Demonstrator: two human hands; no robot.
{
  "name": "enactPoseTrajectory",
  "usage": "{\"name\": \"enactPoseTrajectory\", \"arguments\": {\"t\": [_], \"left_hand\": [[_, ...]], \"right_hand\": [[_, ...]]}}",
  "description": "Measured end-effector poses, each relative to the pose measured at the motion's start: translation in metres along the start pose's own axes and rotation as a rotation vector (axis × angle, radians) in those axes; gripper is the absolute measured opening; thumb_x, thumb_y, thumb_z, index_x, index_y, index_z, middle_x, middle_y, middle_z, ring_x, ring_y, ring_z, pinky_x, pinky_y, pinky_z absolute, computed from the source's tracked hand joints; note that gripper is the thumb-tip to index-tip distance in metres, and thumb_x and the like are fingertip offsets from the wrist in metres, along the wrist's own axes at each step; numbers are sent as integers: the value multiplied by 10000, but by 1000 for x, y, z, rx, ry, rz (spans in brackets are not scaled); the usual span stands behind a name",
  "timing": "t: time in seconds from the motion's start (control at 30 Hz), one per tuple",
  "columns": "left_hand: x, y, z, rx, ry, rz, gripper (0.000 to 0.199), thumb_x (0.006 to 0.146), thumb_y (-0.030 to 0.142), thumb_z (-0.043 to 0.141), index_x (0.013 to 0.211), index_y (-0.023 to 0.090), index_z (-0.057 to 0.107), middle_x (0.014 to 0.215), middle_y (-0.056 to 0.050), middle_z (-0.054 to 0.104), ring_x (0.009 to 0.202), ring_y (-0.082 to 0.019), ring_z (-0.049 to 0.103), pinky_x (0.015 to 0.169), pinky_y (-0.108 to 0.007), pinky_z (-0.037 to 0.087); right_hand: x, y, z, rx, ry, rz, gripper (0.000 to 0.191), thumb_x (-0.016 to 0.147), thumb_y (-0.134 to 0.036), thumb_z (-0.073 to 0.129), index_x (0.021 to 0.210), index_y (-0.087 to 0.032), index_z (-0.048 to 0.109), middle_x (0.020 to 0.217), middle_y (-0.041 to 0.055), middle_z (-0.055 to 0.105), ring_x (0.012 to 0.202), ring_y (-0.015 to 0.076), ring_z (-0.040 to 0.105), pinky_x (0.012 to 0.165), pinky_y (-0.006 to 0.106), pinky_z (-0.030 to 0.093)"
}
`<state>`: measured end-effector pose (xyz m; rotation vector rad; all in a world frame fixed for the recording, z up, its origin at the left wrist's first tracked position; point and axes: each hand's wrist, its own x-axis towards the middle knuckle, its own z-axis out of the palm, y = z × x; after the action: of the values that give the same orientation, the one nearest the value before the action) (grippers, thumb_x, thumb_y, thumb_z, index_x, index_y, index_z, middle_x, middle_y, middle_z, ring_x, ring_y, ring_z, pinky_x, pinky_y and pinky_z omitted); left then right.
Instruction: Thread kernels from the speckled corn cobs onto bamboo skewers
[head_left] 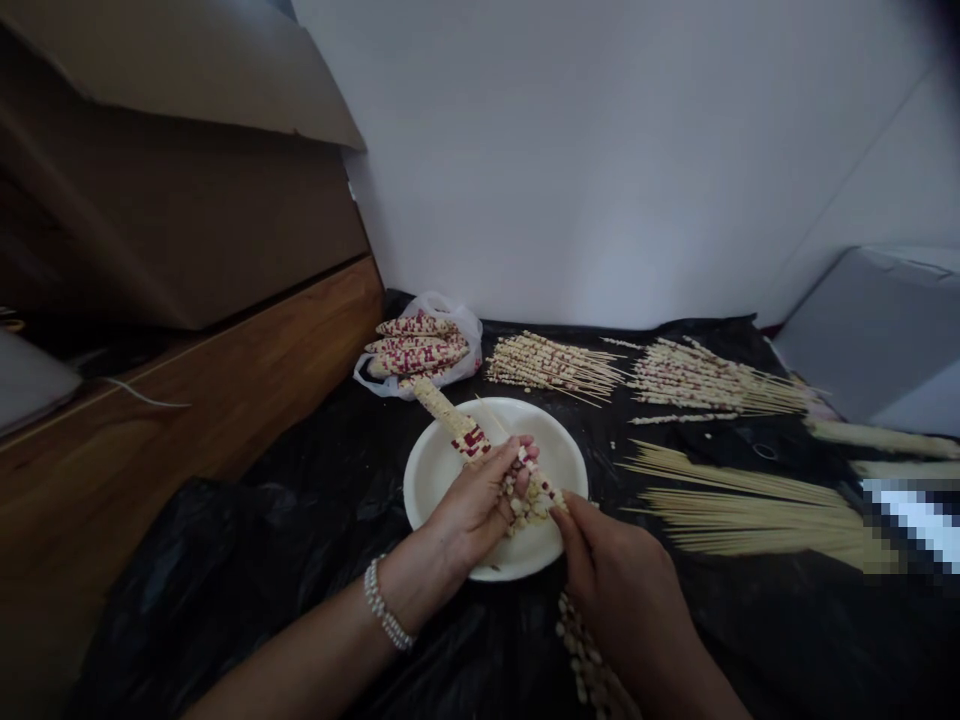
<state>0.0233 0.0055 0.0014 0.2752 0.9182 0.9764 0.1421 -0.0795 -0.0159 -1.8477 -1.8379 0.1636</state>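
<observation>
Over a white bowl, my left hand has its fingers curled around a partly stripped corn cob. The cob's bare part points up and left, with a band of dark red and cream kernels near the hand. A thin skewer rises beside that hand. My right hand pinches the lower end of a row of threaded kernels, which reaches toward my left fingers. Loose kernels lie in the bowl under the hands.
Behind the bowl, whole speckled cobs lie in a clear plastic bag. Kernel-covered skewers sit in piles, another pile farther right. Bare skewers are fanned at the right. Black plastic sheeting covers the surface; a cardboard box stands left.
</observation>
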Motion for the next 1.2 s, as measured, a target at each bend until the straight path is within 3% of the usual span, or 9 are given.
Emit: {"name": "enactPoseTrajectory", "arguments": {"t": [0.17,0.3,0.4,0.53,0.7,0.83,1.03,1.1,1.2], "left_hand": [[9,15,-9,-31,-18,-35,220,899,313,577,920,118,678,880,-81,697,679,-92,629,621,-172,544],[12,21,-14,-22,-18,11,94,840,155,645,928,150,677,947,-72,705,860,-128,656,704,-184,541],[12,19,-15,-11,-74,-14,99,842,116,621,928,140,666,1031,-103,699,1031,-176,642,805,-221,540],[13,13,-16,18,-191,-30,228,872,63,529,1057,134,642,1109,-101,683,1109,-172,618,892,-265,532],[8,17,-16,75,-199,12,218,882,108,547,1069,154,649,1111,-74,677,1093,-158,612,916,-267,518],[-1,27,-19,327,-388,3,357,874,264,611,1224,193,610,1218,-117,628,1180,-254,546,921,-397,502],[-5,32,-21,728,-563,-35,409,845,364,641,1233,234,630,1370,-109,530,1307,-293,410,906,-401,475],[-4,37,-23,828,-576,9,380,844,381,637,1194,234,658,1363,-98,544,1286,-277,437,919,-392,469],[-3,51,-30,1027,-479,108,335,840,414,628,1083,197,708,1185,-95,661,1122,-235,568,919,-354,453]], "right_hand": [[-5,19,-10,-110,18,-68,274,962,-329,380,966,-274,648,749,-7,729,555,172,643,479,266,286],[-4,41,-26,-341,13,-107,258,938,-329,447,1103,-291,642,813,7,724,609,204,650,517,293,358],[10,39,-37,-462,36,-213,381,900,-366,531,1230,-188,594,968,102,702,864,286,640,721,388,439],[39,11,-33,-343,-18,-316,433,932,-413,477,1261,-148,569,1006,126,681,929,290,608,820,425,427],[64,1,-13,-61,-202,-344,444,936,-170,385,1375,-166,454,1057,92,698,931,202,640,807,326,447],[69,19,-8,-22,-171,-304,386,911,-125,385,1239,-209,570,1111,52,680,1007,164,615,845,268,434],[67,27,-1,-135,-61,-151,323,938,-163,358,1142,-161,608,1052,100,616,912,191,598,751,294,430],[65,25,2,-173,-47,-131,302,948,-192,370,1119,-181,619,1054,88,596,876,183,589,698,287,417],[62,26,4,-222,-23,-98,285,958,-225,380,1082,-196,635,1101,84,571,913,191,570,625,277,382]]}}
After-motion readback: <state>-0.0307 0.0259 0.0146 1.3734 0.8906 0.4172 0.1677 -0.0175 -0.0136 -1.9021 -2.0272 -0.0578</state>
